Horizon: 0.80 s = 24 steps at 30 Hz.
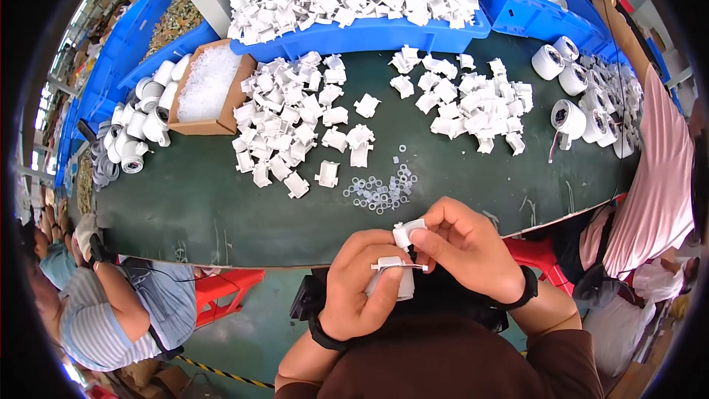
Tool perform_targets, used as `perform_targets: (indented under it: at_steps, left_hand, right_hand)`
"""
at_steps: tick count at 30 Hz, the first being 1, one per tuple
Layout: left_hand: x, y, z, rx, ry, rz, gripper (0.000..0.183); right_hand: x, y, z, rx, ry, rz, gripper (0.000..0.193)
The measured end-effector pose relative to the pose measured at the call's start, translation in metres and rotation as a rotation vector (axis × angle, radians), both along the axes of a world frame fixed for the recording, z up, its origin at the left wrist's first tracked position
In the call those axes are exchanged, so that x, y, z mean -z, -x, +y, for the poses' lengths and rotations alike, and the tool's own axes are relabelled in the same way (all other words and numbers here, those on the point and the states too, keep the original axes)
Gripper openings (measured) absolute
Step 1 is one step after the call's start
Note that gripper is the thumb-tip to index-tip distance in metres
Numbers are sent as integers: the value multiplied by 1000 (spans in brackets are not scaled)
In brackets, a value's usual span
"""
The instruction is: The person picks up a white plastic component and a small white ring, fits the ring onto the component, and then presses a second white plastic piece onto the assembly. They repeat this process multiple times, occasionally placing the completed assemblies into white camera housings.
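Note:
Close to the table's near edge, my left hand [358,284] is closed around a white cylindrical housing [405,290]. A short lead with a small white connector [423,267] lies across the top of the housing, by my left thumb. My right hand [473,255] pinches a small white plastic bracket [405,234] between thumb and fingers, just above the housing. The left fingertips are beside this bracket; whether they touch it I cannot tell. Beyond my hands lies a scatter of small translucent rings [380,191]. Loose white brackets [281,114] form a heap farther left.
A blue bin [369,35] heaped with white brackets stands at the back. A cardboard box [199,127] of clear small parts and white housings [133,129] are at left. More brackets [480,107] and housings [569,118] lie right. Other people sit on both sides.

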<state>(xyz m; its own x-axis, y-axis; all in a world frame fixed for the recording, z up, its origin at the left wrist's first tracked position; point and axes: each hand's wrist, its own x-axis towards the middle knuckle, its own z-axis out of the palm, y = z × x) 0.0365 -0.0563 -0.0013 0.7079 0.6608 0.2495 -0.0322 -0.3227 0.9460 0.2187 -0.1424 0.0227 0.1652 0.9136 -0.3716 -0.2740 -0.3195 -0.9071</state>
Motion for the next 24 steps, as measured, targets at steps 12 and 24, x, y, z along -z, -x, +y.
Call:
perform_targets:
  at_steps: [12, 24]
  left_hand:
    - [-10, 6, 10, 124, 54, -18, 12]
    - [3, -6, -6, -329, -283, 145, 30]
  right_hand:
    - [-10, -13, 1, -234, -393, -628, 40]
    - [0, 24, -3, -24, -355, -377, 43]
